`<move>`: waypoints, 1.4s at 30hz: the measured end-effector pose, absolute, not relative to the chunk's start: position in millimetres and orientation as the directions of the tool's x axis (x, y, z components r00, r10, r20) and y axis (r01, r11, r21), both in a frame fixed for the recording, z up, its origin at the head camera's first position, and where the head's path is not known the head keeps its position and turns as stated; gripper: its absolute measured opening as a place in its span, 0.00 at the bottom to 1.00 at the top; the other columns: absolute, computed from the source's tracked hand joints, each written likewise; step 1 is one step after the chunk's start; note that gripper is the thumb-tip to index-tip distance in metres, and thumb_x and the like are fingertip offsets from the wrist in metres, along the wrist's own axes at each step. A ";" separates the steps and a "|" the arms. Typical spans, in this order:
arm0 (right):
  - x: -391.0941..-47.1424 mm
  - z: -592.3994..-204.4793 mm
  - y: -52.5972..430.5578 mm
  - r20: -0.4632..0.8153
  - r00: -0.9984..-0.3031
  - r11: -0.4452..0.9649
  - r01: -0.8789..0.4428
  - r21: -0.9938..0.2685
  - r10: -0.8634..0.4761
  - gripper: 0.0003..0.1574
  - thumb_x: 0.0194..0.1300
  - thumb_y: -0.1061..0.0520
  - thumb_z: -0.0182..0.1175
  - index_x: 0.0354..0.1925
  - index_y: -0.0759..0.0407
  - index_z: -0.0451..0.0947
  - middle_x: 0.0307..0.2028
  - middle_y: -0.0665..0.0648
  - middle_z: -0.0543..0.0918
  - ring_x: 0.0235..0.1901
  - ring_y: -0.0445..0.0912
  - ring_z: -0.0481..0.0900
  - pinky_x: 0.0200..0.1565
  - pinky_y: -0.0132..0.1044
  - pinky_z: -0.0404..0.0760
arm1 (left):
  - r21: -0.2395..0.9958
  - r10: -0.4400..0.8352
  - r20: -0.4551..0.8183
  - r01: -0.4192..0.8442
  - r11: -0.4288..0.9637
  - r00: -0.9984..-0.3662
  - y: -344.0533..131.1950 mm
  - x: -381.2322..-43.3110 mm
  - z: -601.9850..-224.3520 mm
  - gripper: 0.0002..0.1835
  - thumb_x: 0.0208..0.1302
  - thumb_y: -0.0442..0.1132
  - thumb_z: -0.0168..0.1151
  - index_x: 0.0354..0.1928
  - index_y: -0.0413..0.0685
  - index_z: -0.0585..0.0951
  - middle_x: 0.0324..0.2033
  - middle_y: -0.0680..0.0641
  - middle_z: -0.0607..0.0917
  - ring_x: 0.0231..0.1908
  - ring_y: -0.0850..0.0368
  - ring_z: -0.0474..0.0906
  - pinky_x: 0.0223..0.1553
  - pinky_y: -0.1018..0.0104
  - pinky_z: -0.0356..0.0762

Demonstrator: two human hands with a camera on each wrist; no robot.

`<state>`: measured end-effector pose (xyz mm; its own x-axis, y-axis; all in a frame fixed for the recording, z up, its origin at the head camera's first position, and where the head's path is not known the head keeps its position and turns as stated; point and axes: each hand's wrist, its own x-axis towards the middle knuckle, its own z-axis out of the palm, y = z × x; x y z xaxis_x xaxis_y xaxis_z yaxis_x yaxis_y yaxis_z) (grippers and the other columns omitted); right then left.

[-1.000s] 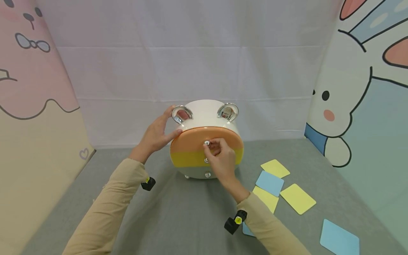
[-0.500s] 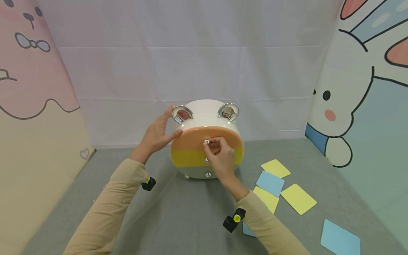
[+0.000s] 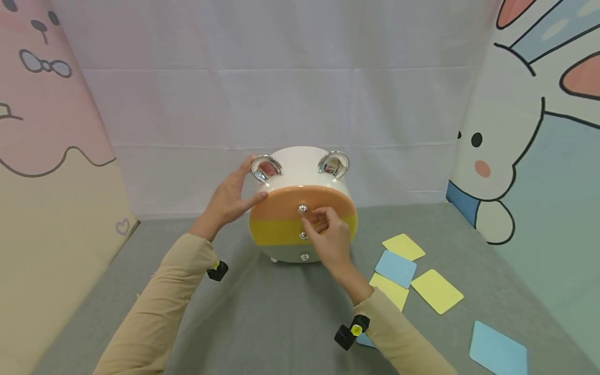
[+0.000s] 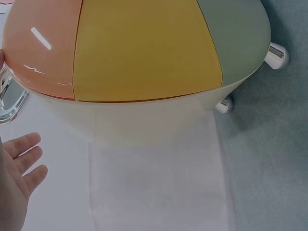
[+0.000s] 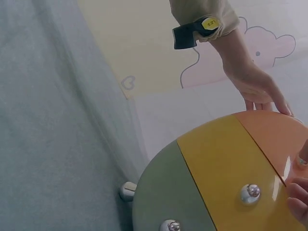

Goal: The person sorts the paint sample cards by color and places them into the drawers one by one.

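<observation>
A small rounded cabinet [image 3: 300, 161] in glossy white stands on the grey cloth, with two chrome ear-like loops on top. Its front has an orange drawer [image 3: 281, 204], a yellow drawer [image 3: 276, 233] and a green drawer [image 3: 286, 253], each with a silver knob; all three fronts sit flush. My left hand [image 3: 229, 197] steadies the cabinet's upper left, thumb at the orange drawer's edge and fingers extended behind the left chrome loop [image 3: 267, 167]. My right hand [image 3: 332, 237] hovers before the drawers, fingers loosely bent, fingertips just right of the top knob [image 3: 302, 209] and holding nothing.
Several yellow and blue cards lie to the right, among them a yellow card [image 3: 438, 291] and a blue card [image 3: 498, 348]. A white cloth backdrop [image 3: 281, 104] hangs close behind the cabinet. Printed panels with cartoon animals flank both sides.
The orange drawer has moved in slightly, becoming flush. My right hand has let go of its top knob and shifted a little right and down. My left hand stays in place.
</observation>
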<state>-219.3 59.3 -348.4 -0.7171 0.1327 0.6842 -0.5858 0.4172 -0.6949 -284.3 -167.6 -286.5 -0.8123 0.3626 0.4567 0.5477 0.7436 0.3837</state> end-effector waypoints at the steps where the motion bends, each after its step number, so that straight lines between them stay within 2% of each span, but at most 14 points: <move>1: -217.9 -350.9 60.5 0.679 -0.723 0.425 -0.579 -0.696 0.128 0.11 0.50 0.63 0.66 0.31 0.66 0.75 0.24 0.58 0.82 0.18 0.45 0.78 0.22 0.30 0.77 | 0.382 0.362 0.456 0.546 0.745 -0.813 -168.0 -284.4 -286.6 0.46 0.56 0.59 0.56 0.71 0.59 0.45 0.64 0.41 0.63 0.63 0.42 0.57 0.60 0.43 0.56; 14: -213.9 -392.8 59.2 0.596 -0.793 0.527 -0.455 -0.718 0.128 0.11 0.52 0.55 0.66 0.30 0.61 0.76 0.24 0.53 0.82 0.17 0.40 0.77 0.22 0.29 0.76 | 0.380 0.361 0.462 0.548 0.745 -0.810 -169.4 -284.2 -287.7 0.46 0.56 0.60 0.56 0.71 0.60 0.45 0.64 0.41 0.63 0.63 0.43 0.58 0.59 0.43 0.57; 22: -215.1 -399.6 48.2 0.594 -0.788 0.512 -0.447 -0.734 0.164 0.09 0.53 0.57 0.64 0.31 0.59 0.76 0.25 0.51 0.83 0.18 0.41 0.78 0.21 0.28 0.75 | 0.384 0.359 0.475 0.556 0.737 -0.803 -169.2 -283.8 -289.0 0.46 0.56 0.61 0.56 0.71 0.60 0.45 0.64 0.42 0.63 0.63 0.43 0.58 0.59 0.43 0.57; 31: -217.9 -398.4 42.9 0.576 -0.781 0.475 -0.423 -0.772 0.241 0.08 0.51 0.57 0.64 0.28 0.59 0.76 0.23 0.52 0.83 0.17 0.42 0.78 0.20 0.29 0.75 | 0.385 0.360 0.490 0.568 0.728 -0.794 -167.6 -284.1 -288.0 0.46 0.56 0.60 0.57 0.71 0.61 0.46 0.63 0.42 0.65 0.63 0.44 0.59 0.59 0.44 0.58; 42: -218.5 -401.3 42.9 0.582 -0.773 0.439 -0.445 -0.781 0.251 0.07 0.49 0.59 0.64 0.26 0.61 0.76 0.23 0.53 0.83 0.16 0.42 0.78 0.19 0.29 0.75 | 0.388 0.357 0.471 0.553 0.737 -0.807 -167.0 -283.6 -286.9 0.46 0.56 0.57 0.58 0.71 0.61 0.45 0.63 0.42 0.65 0.63 0.44 0.59 0.59 0.44 0.58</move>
<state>-218.5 42.9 -401.3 -0.7734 0.2511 0.5821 -0.4450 0.4389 -0.7806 -283.6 -167.0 -286.9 -0.8066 0.3570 0.4711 0.5529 0.7373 0.3881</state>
